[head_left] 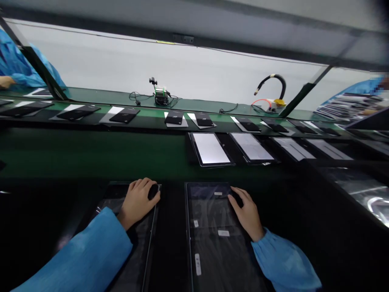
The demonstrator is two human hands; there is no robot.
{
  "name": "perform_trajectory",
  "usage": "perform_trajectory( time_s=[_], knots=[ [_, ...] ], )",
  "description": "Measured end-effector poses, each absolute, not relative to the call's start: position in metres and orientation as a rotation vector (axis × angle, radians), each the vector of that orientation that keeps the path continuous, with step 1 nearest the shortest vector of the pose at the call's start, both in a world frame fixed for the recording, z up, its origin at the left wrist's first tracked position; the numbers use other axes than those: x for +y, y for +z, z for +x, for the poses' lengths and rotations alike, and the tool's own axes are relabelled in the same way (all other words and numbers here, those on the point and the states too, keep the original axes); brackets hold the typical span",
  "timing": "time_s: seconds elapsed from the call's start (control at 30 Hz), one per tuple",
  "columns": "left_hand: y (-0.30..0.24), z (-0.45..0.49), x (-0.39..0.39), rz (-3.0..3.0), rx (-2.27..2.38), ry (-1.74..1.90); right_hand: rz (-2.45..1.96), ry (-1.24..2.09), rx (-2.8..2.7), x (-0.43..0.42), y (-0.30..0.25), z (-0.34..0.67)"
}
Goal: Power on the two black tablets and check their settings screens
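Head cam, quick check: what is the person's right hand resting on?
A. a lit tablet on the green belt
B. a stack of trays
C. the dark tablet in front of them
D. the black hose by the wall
C: the right hand lies flat on the dark tablet directly in front; the lit tablets sit farther back, untouched.

No lettering can be read; the white stickers (223,233) on the dark panel (212,251) are too blurred.
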State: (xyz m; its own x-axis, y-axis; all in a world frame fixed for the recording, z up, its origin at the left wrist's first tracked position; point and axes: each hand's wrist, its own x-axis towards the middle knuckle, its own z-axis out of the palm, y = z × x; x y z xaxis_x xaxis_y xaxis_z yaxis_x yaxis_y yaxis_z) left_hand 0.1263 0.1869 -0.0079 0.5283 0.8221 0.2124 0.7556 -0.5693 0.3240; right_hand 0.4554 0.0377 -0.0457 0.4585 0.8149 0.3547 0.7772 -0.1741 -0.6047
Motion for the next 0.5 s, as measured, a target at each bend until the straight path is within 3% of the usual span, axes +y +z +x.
perform_trajectory(
  time_s=[0.3,0.5],
  knots=[
    [-0.010,0.068,0.182,2.392,1.621,0.517,-2.029,-0.041,-1.828,-0.012,-0.017,0.386],
    [-0.010,0.009,0.175,1.927,1.825,0.624,-2.000,-0.462,-2.189,-0.058,-0.013,0.308]
  ],
)
